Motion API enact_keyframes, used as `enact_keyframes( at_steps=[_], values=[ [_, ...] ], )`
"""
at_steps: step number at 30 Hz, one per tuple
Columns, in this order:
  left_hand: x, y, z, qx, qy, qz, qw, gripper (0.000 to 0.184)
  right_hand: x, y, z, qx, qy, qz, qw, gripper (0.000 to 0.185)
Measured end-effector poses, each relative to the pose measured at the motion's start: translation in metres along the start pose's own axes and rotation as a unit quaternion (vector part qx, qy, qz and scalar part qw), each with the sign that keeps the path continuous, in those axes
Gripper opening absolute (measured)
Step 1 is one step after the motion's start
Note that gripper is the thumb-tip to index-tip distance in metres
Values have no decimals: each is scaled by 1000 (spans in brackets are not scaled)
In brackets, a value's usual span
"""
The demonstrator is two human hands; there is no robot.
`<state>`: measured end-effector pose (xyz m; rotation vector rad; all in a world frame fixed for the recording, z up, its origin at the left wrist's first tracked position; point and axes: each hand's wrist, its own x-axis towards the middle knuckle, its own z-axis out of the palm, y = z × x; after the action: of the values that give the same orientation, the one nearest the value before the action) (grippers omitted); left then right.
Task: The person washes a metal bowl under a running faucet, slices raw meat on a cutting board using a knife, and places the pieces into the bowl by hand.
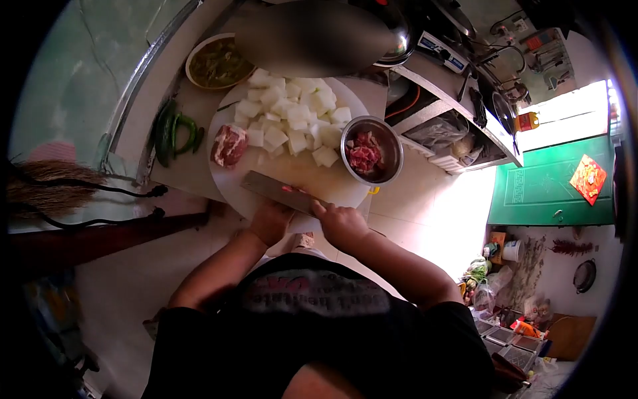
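Observation:
My right hand (341,225) is closed on the handle end of a broad cleaver (279,193), whose blade lies over the round white cutting board (229,189). Small red bits cling to the blade. At the board's near edge, my left hand (271,223) is beside the blade, its fingers bent and partly hidden, so what they hold cannot be made out. A chunk of raw meat (229,145) rests on the board's left side. White vegetable chunks (292,110) are heaped across the far part. To the right, a metal bowl (397,151) holds cut red meat (365,154).
Green peppers (164,136) lie left of the board. Behind them is a bowl of greens (216,63). A blurred dark shape (312,36) covers the top middle. Shelves (438,110) stand right, with a green door (545,183) beyond. A straw broom (53,186) is far left.

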<state>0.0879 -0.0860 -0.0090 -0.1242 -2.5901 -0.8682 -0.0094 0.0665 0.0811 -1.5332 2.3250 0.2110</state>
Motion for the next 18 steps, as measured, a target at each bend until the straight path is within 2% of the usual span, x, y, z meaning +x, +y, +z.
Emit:
enact_keyframes(
  at_steps=[2,5,6,7,10,11,14,16,18],
  values=[
    [3,-2,1,-18,15,0,1000,38,15,-7,1,7,24,-3,1000,39],
    [0,-6,6,38,40,21,998,39,3,1,-4,29,41,-11,999,37],
    [0,-6,6,20,15,22,999,39,-5,4,-8,49,44,-11,998,36],
    [-2,-6,8,0,-13,21,1000,39,-15,7,-10,63,44,-14,997,40],
    [-10,-8,13,38,1,32,999,40,-29,9,-11,68,-14,17,997,39],
    [-11,-9,15,37,0,32,999,40,-29,10,-8,69,0,11,998,41],
    [-11,-10,16,54,-17,29,998,40,-5,1,-8,63,8,6,998,42],
    [-6,-6,12,46,26,16,998,40,17,-7,1,45,28,-9,999,43],
    [-5,-6,10,66,30,21,997,39,25,-7,2,21,51,-30,998,44]
  ],
)
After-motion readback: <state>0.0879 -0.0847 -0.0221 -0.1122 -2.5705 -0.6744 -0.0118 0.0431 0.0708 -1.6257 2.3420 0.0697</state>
